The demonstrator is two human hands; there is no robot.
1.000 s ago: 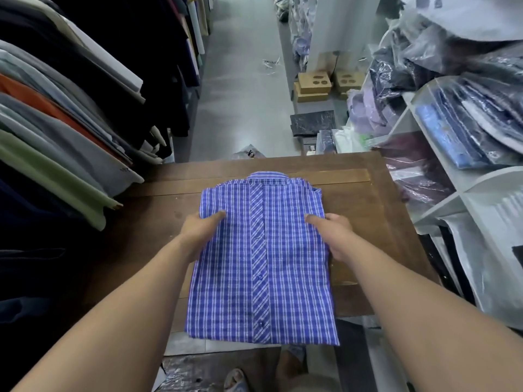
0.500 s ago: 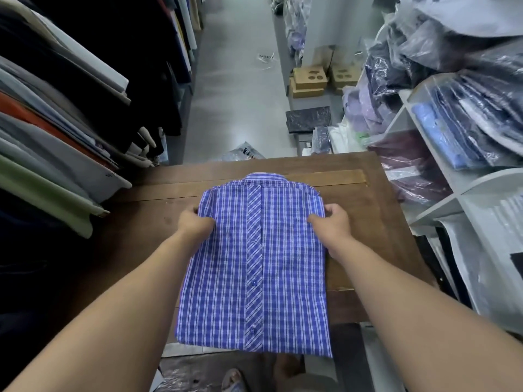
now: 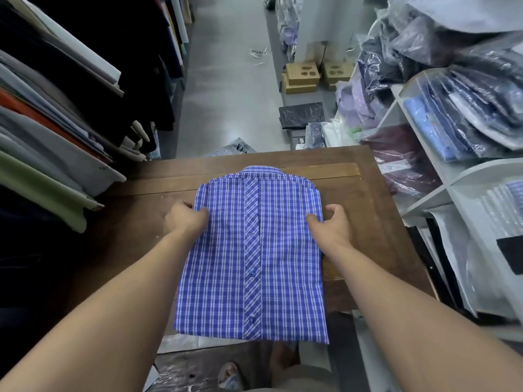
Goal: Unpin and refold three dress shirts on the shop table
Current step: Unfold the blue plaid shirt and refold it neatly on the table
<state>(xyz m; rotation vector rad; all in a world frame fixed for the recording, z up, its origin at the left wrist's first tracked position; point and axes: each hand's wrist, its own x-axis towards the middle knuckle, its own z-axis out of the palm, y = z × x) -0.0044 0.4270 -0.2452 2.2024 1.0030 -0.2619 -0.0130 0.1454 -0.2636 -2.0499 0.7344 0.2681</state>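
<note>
A blue and white checked dress shirt point(image 3: 254, 256) lies folded on the dark wooden shop table point(image 3: 376, 222), collar at the far end, button placket up. Its lower part hangs over the table's near edge. My left hand point(image 3: 185, 219) grips the shirt's left side edge, thumb on top and fingers curled at the edge. My right hand point(image 3: 332, 223) grips the right side edge the same way, thumb on the cloth and fingers curled beside it. Both hands sit level with each other, about a third of the way down from the collar.
Hanging garments point(image 3: 56, 131) crowd the left side and reach over the table's left edge. White shelves point(image 3: 441, 193) with bagged shirts point(image 3: 467, 114) stand to the right. Beyond the table an aisle holds cardboard boxes point(image 3: 302, 77) and bags on the floor.
Both hands went from lying flat on the shirt's sides to gripping its edges. The shirt slid slightly toward me and more of it hangs over the near edge.
</note>
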